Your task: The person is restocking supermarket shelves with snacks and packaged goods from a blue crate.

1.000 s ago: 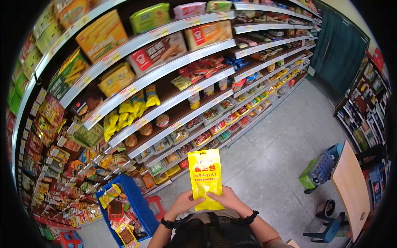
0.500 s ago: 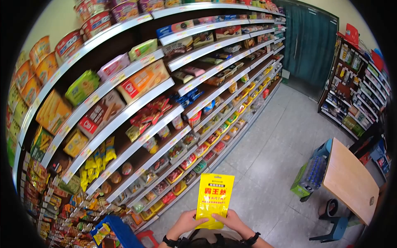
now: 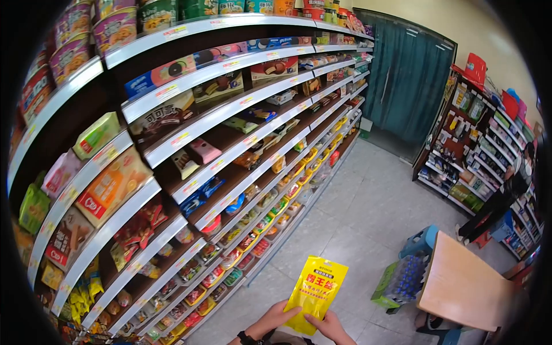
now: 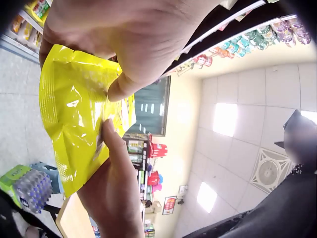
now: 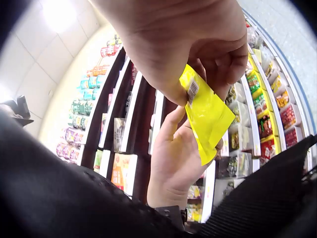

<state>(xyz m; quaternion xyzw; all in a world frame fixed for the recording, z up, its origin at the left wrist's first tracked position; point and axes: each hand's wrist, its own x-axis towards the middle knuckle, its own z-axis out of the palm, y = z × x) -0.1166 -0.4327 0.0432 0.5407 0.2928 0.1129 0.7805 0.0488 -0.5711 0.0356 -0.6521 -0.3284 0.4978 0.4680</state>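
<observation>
A yellow packet [image 3: 316, 293] with red and black print is held upright in front of the body in the head view. My left hand [image 3: 272, 322] grips its lower left edge, thumb on the printed face. The lower right corner is pinched by my right hand [image 3: 332, 329], its thumb also on the front. In the left wrist view the crinkled packet [image 4: 74, 114] lies between the left hand [image 4: 124, 39] above and the right hand [image 4: 116, 198] below. The right wrist view shows both hands on the packet [image 5: 210, 121], with curled fingers behind it.
Long snack shelves [image 3: 230, 149] run along the left to a dark green curtain [image 3: 397, 86]. At the right are a wooden table [image 3: 460, 282], bottled drinks [image 3: 405, 277], a blue stool [image 3: 418, 240] and a dark rack [image 3: 460, 144]. A person [image 3: 500, 192] stands by the far right shelves.
The head view has swung right and up, so the blue bin has left the picture and the person at the right has appeared. Both hands still hold the packet, now lower and tilted.
</observation>
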